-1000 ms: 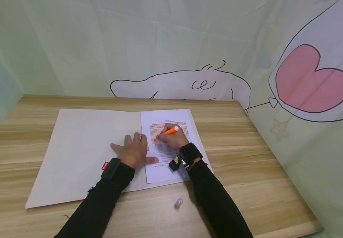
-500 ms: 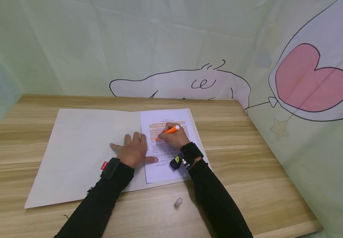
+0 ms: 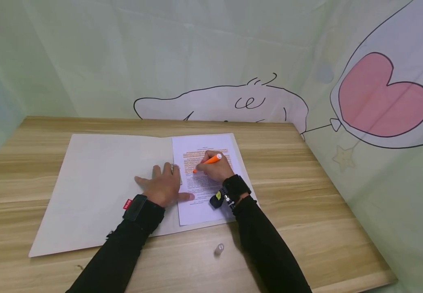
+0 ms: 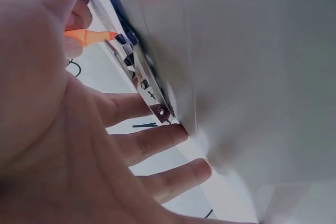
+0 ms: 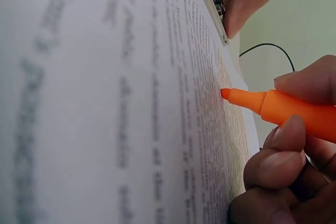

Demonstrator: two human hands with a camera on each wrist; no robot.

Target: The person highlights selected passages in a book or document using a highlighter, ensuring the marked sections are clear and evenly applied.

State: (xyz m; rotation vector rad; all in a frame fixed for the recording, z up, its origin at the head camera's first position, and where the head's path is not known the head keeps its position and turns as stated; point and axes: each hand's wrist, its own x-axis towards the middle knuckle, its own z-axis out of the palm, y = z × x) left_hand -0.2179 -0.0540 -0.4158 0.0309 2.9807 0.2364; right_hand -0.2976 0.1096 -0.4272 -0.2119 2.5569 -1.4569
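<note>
My right hand (image 3: 216, 167) pinches an orange highlighter (image 5: 294, 111), its tip touching a line of text on the printed sheet (image 3: 196, 213). Orange marking covers the upper lines of that page. The sheet lies on the right side of an opened white folder (image 3: 97, 179). My left hand (image 3: 162, 187) rests with spread fingers beside the folder's metal clip (image 4: 149, 90), its thumb lying on the sheet's left part. In the left wrist view the fingertips touch the folder near the clip.
A small translucent cap (image 3: 219, 249) lies on the wooden table (image 3: 306, 228) in front of the folder. A red tag (image 3: 127, 204) shows by the left wrist. A printed cloth (image 3: 196, 53) stands behind the table.
The highlighter tip has slid slightly to the right along the text line, my right hand moving with it. My left hand stays in place on the folder.
</note>
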